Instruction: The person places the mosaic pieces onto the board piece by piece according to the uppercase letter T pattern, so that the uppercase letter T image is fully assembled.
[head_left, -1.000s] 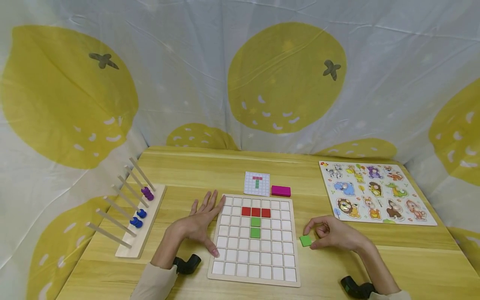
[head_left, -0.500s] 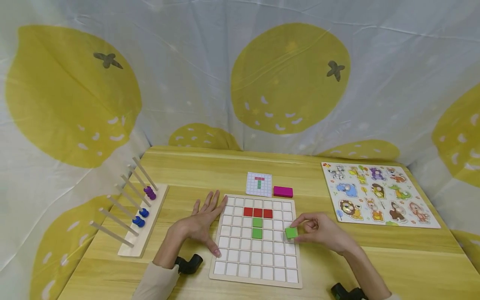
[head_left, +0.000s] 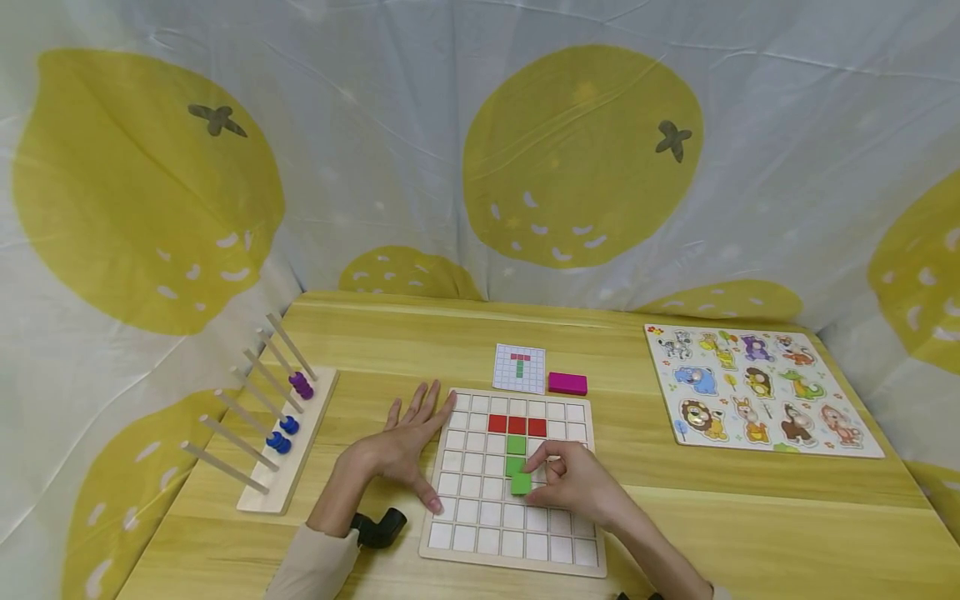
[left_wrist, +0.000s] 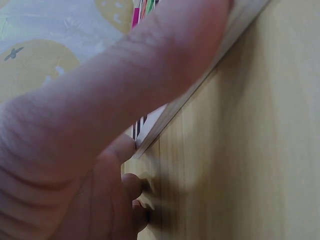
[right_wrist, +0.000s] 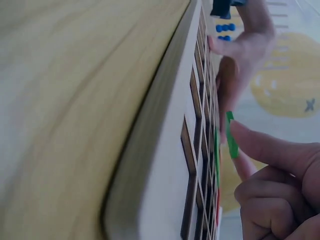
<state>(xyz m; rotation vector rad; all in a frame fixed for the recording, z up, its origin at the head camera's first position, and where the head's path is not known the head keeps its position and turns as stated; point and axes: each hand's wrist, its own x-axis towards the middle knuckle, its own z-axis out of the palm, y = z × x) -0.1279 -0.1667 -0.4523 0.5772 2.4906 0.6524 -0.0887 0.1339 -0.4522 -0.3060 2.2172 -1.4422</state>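
A wooden grid board lies in front of me, with a row of red tiles and two green tiles below the middle red one. My right hand pinches another green tile between thumb and index finger. In the right wrist view that held tile is tilted and slightly above the board's surface. My left hand rests at the board's left edge, fingers spread, thumb and index fingertip touching the frame. The left wrist view shows its thumb large against the board's side.
Behind the board lie a small pattern card and a magenta block. To the left stands a peg rack with blue and purple beads. An animal puzzle lies at the back right. A lemon-print curtain hangs behind the table.
My right hand has carried the green tile leftward from the table beside the board to over the middle column, just below the placed green tiles. The left hand stays in place.
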